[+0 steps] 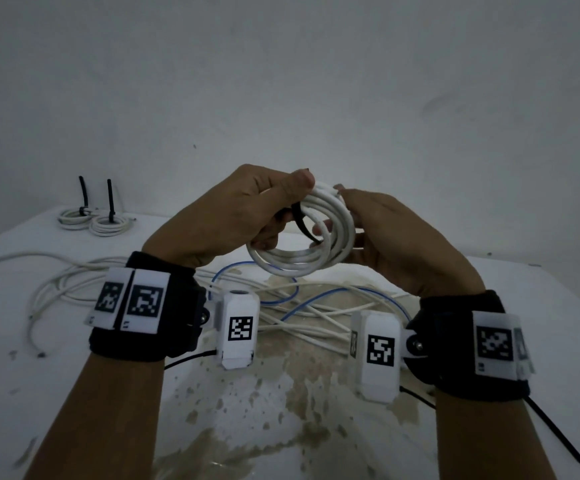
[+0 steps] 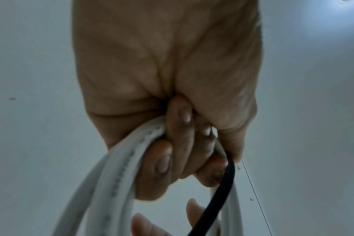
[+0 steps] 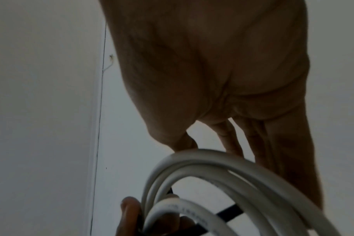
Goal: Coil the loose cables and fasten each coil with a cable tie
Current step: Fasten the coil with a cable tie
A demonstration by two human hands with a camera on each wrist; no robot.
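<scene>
While the white cable coil (image 1: 304, 233) hangs in the air at the centre of the head view, above the table (image 1: 524, 306), the left hand (image 1: 226, 216) has it properly gripped: fingers curled round the upper left part of the loops, thumb pressed on top. The left wrist view backs that up, with the curled fingers (image 2: 162, 162) wrapped round the white strands and a black cable tie (image 2: 218, 193) running down past them. In the head view that same tie (image 1: 302, 220) pokes out from under the left thumb and crosses the inside of the coil.

The right hand (image 1: 385, 233) is on the right side of the coil, fingers mostly straight and relaxed, touching the loops rather than wrapping them. From the right wrist view the long fingers (image 3: 263, 143) reach down behind the coil (image 3: 222, 183).

Below the hands, lower centre of the head view, a messy pile of loose white cables (image 1: 163, 289) sprawls across the stained tabletop, with a blue cable (image 1: 344, 296) looping through it. Over at the left edge, at the far end of the table by the wall, two finished coils (image 1: 94, 221) sit side by side, touching or nearly so, each with a black tie tail (image 1: 110, 195) sticking straight up. Another black tie (image 1: 555, 434) lies at the lower right, under the right wrist.
</scene>
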